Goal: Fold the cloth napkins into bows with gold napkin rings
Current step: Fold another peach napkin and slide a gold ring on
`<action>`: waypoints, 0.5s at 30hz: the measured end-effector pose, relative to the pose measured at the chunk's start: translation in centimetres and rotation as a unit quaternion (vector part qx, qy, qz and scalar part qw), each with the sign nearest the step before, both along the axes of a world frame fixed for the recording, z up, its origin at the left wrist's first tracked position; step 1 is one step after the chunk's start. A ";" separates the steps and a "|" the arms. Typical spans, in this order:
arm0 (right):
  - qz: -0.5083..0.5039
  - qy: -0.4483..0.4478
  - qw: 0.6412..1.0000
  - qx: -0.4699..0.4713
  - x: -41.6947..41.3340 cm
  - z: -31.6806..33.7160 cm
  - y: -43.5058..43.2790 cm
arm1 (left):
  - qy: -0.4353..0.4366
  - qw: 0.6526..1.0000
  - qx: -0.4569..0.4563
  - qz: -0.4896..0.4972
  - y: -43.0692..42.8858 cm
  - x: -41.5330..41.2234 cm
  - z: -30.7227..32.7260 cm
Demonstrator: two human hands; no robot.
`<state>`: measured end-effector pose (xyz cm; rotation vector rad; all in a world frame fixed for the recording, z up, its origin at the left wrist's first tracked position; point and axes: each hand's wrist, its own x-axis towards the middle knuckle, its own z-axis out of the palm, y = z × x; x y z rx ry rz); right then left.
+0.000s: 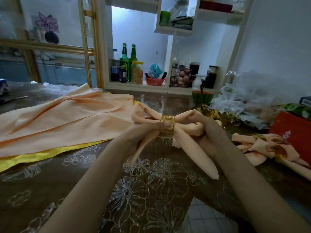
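We are at the ring step on one napkin. It is gathered and threaded through a gold ring, held just above the table. A loop shows on each side of the ring and two long tails hang toward us.

Our left hand pinches the ring, with the thumb across its front and the fingers curled behind the cloth below it. Our right hand is clenched around the right loop, bunching the folded cloth. We cannot see how the cloth sits on the far side of the ring.

We judge the bow formed but not dressed. The right loop is crushed in our grip, the left loop looks fuller, and the tails are uneven in length.

The next move likely calls for holding the ring firm with the left hand while the right eases cloth through until the loops match. After that we would fan each loop and lay the bow down. Pulling too hard could draw a loop back out through the ring.

Finished bows lie to our right. Spare rings sit beyond our hands, and a pile of flat napkins waits on the left, so more of the task remains.
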<state>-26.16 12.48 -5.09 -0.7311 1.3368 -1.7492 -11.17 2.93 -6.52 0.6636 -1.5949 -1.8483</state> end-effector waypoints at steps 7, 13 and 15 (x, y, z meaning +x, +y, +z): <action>0.093 0.006 0.993 0.075 -0.1 -1.2 -0.7 | 0.109 0.989 0.093 0.024 0.1 -1.1 -0.4; -0.033 0.084 0.994 0.055 -0.5 -1.8 -1.1 | -0.032 0.999 -0.015 0.019 -0.3 -1.1 -1.8; -0.079 0.205 0.975 0.043 -1.0 -2.2 -1.2 | -0.052 0.995 -0.084 0.006 -0.1 -1.1 -1.9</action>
